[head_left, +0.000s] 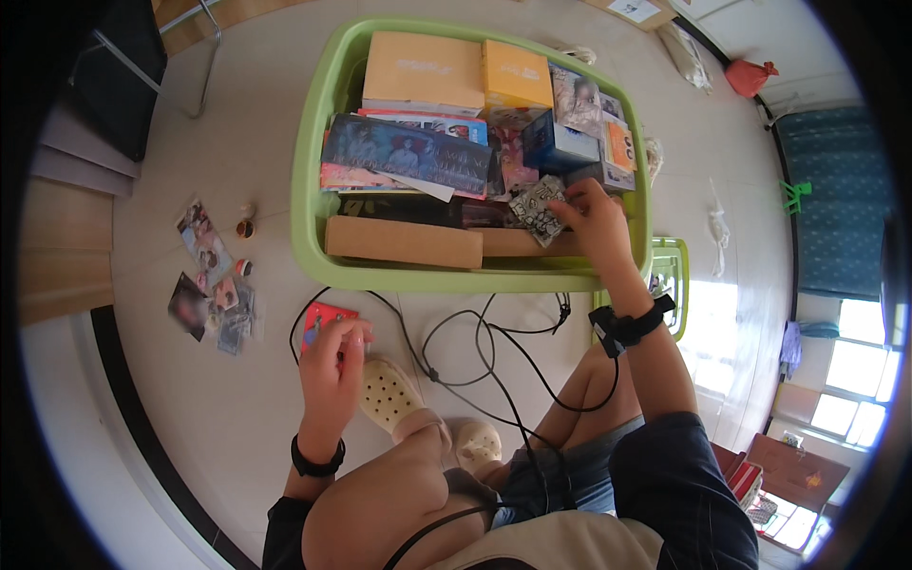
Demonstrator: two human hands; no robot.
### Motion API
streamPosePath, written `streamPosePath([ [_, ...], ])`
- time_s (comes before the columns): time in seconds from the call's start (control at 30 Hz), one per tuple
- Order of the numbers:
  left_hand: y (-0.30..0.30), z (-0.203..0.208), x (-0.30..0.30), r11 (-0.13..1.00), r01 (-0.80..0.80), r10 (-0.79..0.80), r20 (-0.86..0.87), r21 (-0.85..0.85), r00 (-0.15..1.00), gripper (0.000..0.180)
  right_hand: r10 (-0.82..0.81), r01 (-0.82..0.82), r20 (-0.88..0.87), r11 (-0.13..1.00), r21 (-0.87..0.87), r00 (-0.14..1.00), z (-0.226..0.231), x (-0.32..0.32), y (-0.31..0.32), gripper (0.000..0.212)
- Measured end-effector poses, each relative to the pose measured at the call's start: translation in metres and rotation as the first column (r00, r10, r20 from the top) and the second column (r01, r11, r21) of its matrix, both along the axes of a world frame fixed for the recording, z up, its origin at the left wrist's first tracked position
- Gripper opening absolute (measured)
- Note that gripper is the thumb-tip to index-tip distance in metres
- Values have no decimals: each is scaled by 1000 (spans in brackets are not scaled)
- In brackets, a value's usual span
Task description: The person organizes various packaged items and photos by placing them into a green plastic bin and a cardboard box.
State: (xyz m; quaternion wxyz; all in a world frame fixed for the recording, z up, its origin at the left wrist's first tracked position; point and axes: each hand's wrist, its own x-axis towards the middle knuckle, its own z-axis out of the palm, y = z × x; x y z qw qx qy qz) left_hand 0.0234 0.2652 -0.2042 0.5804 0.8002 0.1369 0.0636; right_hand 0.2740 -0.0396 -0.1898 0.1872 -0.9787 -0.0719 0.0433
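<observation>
My right hand [597, 220] is over the front right part of a green plastic bin [306, 190], its fingers closed on a small clear packet [539, 211] with a black-and-white pattern. My left hand [332, 372] hovers below the bin's front left, fingers curled; whether anything is in them is hidden. Partly behind that hand shows a flat red item [325, 318]. Inside the bin, close to the packet, are a dark printed sheet [407, 150], a dark blue box [559, 142] and a long brown cardboard box [404, 242].
A tan box [423, 71] and a yellow box [516, 76] fill the bin's far side. Photo cards [202, 237] and small items lie on the floor at left. Black cables [484, 328] loop between the bin and my legs. A green lid-like piece [673, 275] is at right.
</observation>
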Motion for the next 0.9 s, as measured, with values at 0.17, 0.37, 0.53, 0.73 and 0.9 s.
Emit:
streamPosePath([
  [0.17, 16, -30, -4, 997, -59, 62, -83, 40, 995, 13, 46, -47, 12, 970, 238, 999, -6, 11, -30, 33],
  [0.37, 28, -43, -9, 994, -96, 101, -102, 54, 990, 16, 137, -74, -94, 869, 490, 986, 28, 18, -4, 26],
  [0.53, 23, -37, -13, 993, -106, 112, -143, 50, 983, 17, 277, -257, -45, 931, 257, 960, 32, 21, 6, 29],
  [0.73, 19, -42, -15, 994, -91, 100, -145, 62, 984, 17, 557, -571, 283, 820, -39, 781, 2, 19, 1, 24],
  [0.9, 21, -48, -21, 992, -104, 112, -111, 74, 988, 16, 468, -448, 68, 872, -198, 881, 18, 2, 5, 26],
])
